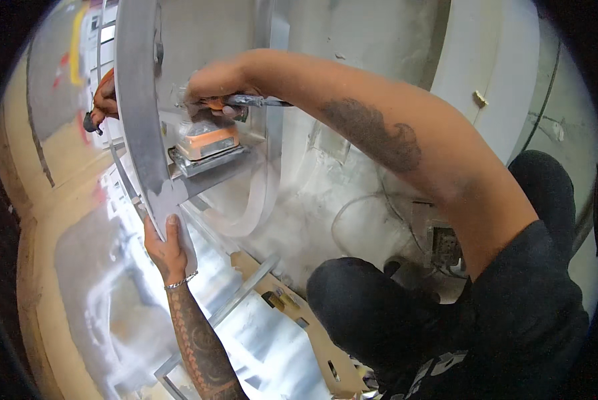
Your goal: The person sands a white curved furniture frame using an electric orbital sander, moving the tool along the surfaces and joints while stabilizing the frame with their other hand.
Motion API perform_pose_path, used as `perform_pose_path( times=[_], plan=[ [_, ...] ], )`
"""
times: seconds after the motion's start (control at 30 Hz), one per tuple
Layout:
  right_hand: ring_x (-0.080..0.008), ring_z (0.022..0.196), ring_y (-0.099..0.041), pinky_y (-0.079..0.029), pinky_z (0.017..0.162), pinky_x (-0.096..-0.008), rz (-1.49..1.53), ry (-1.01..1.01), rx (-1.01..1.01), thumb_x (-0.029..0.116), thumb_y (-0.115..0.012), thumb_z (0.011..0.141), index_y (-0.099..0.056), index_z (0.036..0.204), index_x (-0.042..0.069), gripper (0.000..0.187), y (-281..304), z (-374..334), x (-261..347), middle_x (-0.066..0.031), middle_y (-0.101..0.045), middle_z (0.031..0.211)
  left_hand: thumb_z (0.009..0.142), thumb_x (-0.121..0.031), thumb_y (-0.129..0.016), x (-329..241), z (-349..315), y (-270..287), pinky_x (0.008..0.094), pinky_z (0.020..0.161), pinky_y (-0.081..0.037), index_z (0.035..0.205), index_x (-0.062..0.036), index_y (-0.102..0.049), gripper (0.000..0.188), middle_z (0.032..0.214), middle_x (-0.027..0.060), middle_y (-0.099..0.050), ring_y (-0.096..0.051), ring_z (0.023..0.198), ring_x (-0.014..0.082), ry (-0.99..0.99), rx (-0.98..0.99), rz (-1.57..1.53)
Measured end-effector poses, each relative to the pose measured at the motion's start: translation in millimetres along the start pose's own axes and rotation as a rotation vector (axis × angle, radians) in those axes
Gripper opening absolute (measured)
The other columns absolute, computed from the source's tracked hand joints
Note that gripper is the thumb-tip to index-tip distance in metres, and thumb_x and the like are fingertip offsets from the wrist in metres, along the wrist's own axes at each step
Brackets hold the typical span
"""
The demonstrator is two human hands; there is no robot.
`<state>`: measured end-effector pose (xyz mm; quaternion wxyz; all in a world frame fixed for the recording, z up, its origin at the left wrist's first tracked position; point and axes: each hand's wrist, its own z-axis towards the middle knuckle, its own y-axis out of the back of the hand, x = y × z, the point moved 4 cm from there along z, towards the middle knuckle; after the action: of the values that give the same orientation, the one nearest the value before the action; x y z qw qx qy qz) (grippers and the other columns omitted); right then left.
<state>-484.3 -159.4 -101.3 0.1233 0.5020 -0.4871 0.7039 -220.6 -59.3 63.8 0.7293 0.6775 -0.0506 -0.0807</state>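
Right hand [217, 85] wrapped over the top of an orange sander [209, 143], upper centre-left of view. Hand somewhat blurred, yet the hold reads as closed; fingers only partly seen behind the tool body. A grey handle-like tube [249, 101] sticks out by the knuckles, pointing right, under the wrist. The sander's flat rectangular pad [207, 162] lies along the upper side of a grey crossbar [224, 175]; cannot tell how firmly it bears there.

Left hand [166, 247] closed round the lower end of a long grey frame [139, 113], thumb up the near face, other fingers mostly round the far edge. The frame runs steeply from the top edge down to this hand; the crossbar branches off it to the right, just above the thumb. Chain bracelet [181, 281] on the left wrist; tattoos on both forearms. Behind the frame, upper left, an orange-and-dark shape [104, 103], too unclear to name.

Below and right of the crossbar, a curved grey strip [262, 203]. Lower down, a metal bar [247, 288] slants across, near a brown cardboard sheet [317, 337] bearing small scraps. Dusty grey floor [305, 227] beyond, with a thin cable [393, 208] near a dark box [447, 247]. Far right, a tall pale panel [509, 67] with a small yellowish chip [479, 99] on it.
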Motion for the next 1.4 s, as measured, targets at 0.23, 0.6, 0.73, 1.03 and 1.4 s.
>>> perform_pose_path(
  times=[0.23,0.6,0.73,1.03,1.4],
  plan=[
    [-0.0129,0.048,-0.046,-0.037,0.042,-0.0283,0.011,0.065,-0.029,0.02,-0.062,0.08,-0.057,0.074,0.007,0.016,-1.8,10.8,8.5,-0.0045,-0.048,0.063,0.093,-0.036,-0.065,-5.6,1.7,-5.6,0.038,0.089,-0.048,0.119,0.0035,-0.059,0.048,0.104,0.0174,-0.067,-0.063,0.096,0.0267,-0.004,0.008,0.001],
    [-0.0149,0.046,-0.045,-0.037,0.043,-0.0322,-0.075,0.024,-0.148,0.019,-0.061,0.08,-0.058,0.072,0.004,0.017,0.3,12.9,13.5,-0.0062,-0.051,0.062,0.091,-0.038,-0.069,-15.6,-1.3,-9.9,0.0387,0.085,-0.051,0.117,0.0009,-0.061,0.048,0.101,0.0168,-0.068,-0.066,0.093,0.0264,-0.004,-0.014,-0.033],
    [-0.0154,0.046,-0.045,-0.038,0.044,-0.0312,-0.212,0.027,-0.122,0.02,-0.061,0.081,-0.058,0.072,0.004,0.018,-3.6,8.4,20.1,-0.0051,-0.049,0.061,0.091,-0.037,-0.069,-13.6,-0.8,-7.9,0.0384,0.084,-0.051,0.117,0.0008,-0.061,0.046,0.1,0.0162,-0.069,-0.067,0.091,0.0258,-0.044,-0.038,-0.022],
    [-0.014,0.046,-0.044,-0.036,0.044,-0.0307,-0.247,0.042,-0.153,0.022,-0.062,0.081,-0.054,0.068,0.006,0.022,-7.0,9.9,25.1,-0.0039,-0.046,0.06,0.089,-0.035,-0.072,-11.7,-0.6,-6.0,0.0365,0.085,-0.052,0.116,0.0011,-0.061,0.047,0.101,0.0153,-0.071,-0.068,0.093,0.0239,0.031,-0.021,-0.045],
    [-0.0136,0.046,-0.041,-0.034,0.044,-0.0304,-0.202,0.01,-0.126,0.021,-0.061,0.081,-0.056,0.071,0.006,0.019,-9.3,6.7,26.3,-0.0033,-0.046,0.059,0.088,-0.034,-0.073,-20.3,-2.8,-3.1,0.0361,0.085,-0.052,0.115,0.0008,-0.062,0.045,0.099,0.0154,-0.072,-0.068,0.092,0.0234,0.025,-0.024,-0.08]
  ],
)
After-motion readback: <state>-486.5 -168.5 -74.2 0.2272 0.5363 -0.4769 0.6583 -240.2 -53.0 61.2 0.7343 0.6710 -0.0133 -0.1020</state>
